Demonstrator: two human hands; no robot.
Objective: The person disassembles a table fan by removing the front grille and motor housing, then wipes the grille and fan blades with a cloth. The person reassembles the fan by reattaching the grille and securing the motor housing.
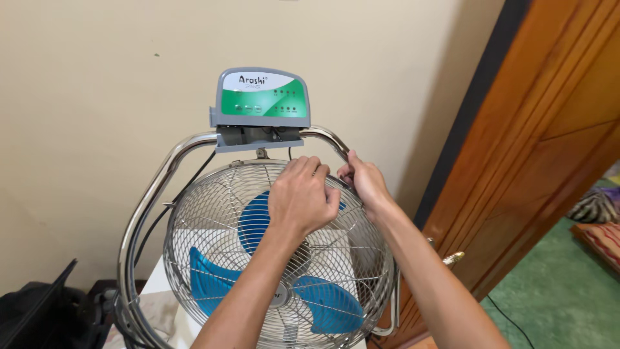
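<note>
Wall point(97, 97) and wooden door point(549, 161) behind | fan point(213, 213), blue blades point(323, 307), centre frame | control box point(261, 103) at 12 o'clock | left hand point(302, 197) flat on grille, fingers loose | right hand point(363, 181) at 1 o'clock, clamped on chrome frame point(161, 174).

We rest our left hand point(302, 197) on the fan's wire grille point(213, 213), while our right hand point(363, 181) pinches its upper rim beside the chrome frame point(152, 194).
</note>
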